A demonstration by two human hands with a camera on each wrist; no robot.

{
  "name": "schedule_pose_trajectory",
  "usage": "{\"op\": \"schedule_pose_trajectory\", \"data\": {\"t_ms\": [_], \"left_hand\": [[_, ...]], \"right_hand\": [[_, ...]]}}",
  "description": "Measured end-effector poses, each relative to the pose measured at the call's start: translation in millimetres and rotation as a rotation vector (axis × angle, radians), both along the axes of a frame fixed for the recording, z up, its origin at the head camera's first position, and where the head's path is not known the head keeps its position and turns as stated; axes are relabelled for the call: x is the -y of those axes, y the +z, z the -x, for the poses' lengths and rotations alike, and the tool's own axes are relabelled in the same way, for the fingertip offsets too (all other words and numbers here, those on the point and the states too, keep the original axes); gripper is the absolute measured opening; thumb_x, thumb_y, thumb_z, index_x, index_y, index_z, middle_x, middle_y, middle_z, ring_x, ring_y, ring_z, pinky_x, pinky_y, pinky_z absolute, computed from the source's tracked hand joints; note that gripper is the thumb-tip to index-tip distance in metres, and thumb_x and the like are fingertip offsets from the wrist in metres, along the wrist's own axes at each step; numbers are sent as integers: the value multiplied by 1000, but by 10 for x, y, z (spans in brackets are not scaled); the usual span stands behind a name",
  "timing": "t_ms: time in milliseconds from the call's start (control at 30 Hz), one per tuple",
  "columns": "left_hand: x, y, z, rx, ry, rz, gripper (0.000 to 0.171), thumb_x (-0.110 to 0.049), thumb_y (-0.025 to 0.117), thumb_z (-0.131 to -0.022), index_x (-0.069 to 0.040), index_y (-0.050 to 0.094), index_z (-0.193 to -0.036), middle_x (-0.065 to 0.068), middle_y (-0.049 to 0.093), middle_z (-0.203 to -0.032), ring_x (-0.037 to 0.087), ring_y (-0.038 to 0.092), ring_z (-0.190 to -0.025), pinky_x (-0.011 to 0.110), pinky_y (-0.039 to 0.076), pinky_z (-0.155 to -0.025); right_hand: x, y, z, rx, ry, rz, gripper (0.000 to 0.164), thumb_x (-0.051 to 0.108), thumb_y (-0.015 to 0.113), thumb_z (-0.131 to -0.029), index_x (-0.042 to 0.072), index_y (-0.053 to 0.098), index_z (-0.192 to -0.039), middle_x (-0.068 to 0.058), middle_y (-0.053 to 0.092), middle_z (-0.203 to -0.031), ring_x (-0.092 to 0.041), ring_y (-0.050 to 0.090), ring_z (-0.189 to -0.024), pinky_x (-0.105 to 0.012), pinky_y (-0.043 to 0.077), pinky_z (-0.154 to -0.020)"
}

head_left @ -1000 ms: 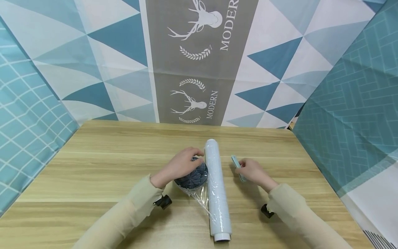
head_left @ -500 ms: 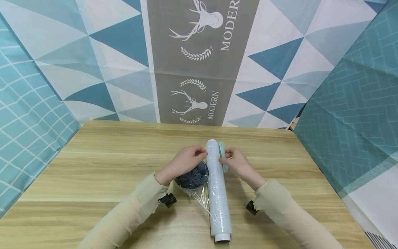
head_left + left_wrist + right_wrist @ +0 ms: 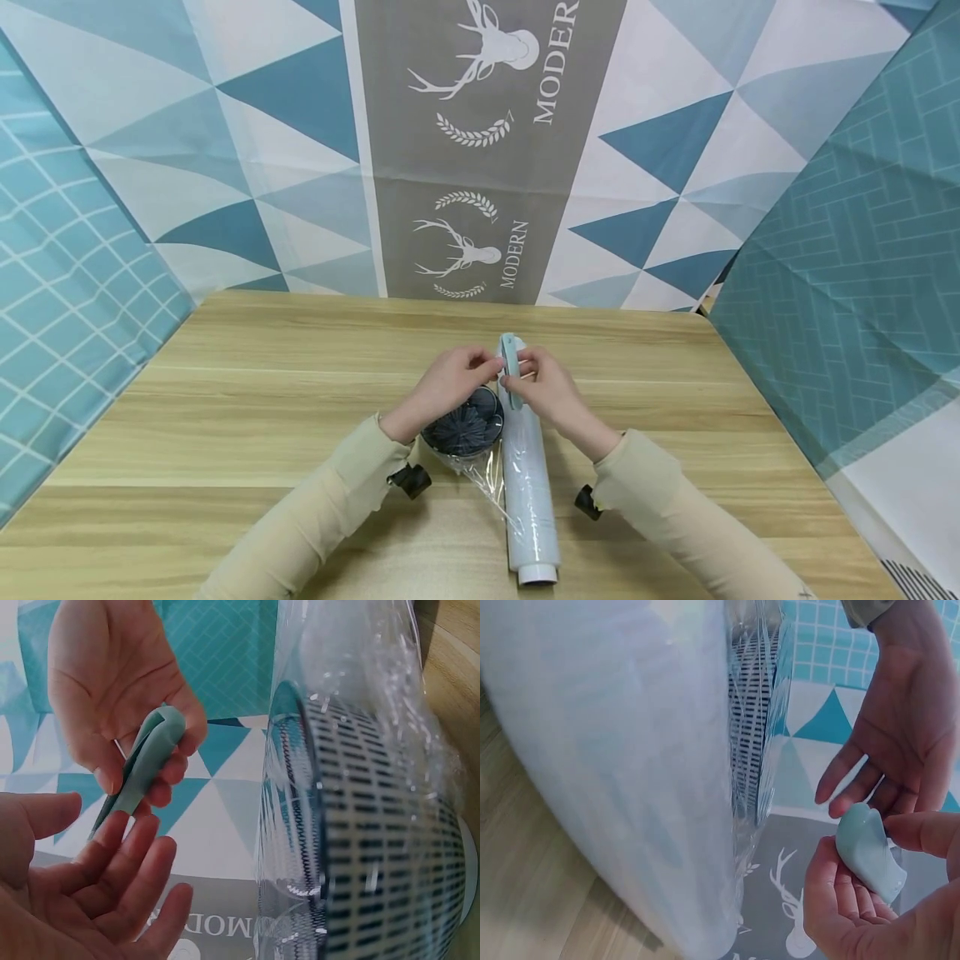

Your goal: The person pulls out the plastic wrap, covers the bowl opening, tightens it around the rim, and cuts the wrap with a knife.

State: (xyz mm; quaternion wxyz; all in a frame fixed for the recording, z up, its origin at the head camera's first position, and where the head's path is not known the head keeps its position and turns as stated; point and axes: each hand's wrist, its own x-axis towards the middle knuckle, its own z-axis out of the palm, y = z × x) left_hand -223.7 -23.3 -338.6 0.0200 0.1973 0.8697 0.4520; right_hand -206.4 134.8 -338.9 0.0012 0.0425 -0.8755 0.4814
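Observation:
My right hand (image 3: 553, 393) grips a slim pale-teal folding knife (image 3: 511, 352), folded up, above the far end of a cling film roll (image 3: 529, 487). In the left wrist view, a dark slot runs along the knife's handle (image 3: 154, 754). My left hand (image 3: 448, 385) is at the knife's left side, fingers loosely bent; its fingertips are close to the handle, and contact is hard to tell. Below that hand stands a dark bowl (image 3: 463, 427) with a ribbed-looking inside. Clear film (image 3: 486, 483) stretches from the bowl to the roll.
A wooden table (image 3: 262, 433) bears everything. Patterned cloth (image 3: 465, 150) hangs behind it, with teal sheets at both sides. In the left wrist view, the bowl's outer wall (image 3: 382, 847) shows dark dashes under crinkled film.
My right hand has brought the folding knife leftward from the table right of the roll to above the roll's far end. My left hand has shifted slightly right, nearer the knife.

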Motion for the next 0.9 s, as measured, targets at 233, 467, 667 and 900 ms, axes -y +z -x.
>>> {"op": "schedule_pose_trajectory", "data": {"t_ms": [233, 467, 667, 900], "left_hand": [[5, -12, -1, -32, 13, -9, 14, -23, 59, -87, -10, 63, -84, -1, 62, -79, 11, 53, -71, 25, 43, -64], [25, -11, -20, -39, 0, -27, 11, -17, 57, -87, -10, 57, -79, -2, 55, -71, 12, 46, -63, 23, 37, -58], [21, -33, -20, -34, -17, -65, 12, -16, 54, -89, -9, 55, -79, -2, 57, -73, 12, 47, -64, 24, 38, -58], [12, -47, -26, -33, -23, -66, 14, -14, 50, -90, -8, 51, -78, -1, 55, -72, 12, 46, -63, 22, 37, -56]], "right_hand": [[58, -5, -39, -36, 30, -2, 38, 13, 68, -78, 1, 53, -111, -12, 63, -93, -20, 61, -78, -26, 50, -63], [63, -14, -43, -49, 43, 16, 36, 12, 68, -79, 1, 53, -110, -12, 64, -92, -19, 60, -79, -24, 49, -65], [58, -12, -56, -60, 53, 34, 34, 10, 67, -80, -1, 52, -109, -12, 64, -90, -18, 60, -75, -25, 49, -63], [53, -4, -71, -76, 63, 20, 32, 7, 67, -80, -1, 52, -107, -12, 63, -86, -17, 59, -73, -24, 49, -62]]}}
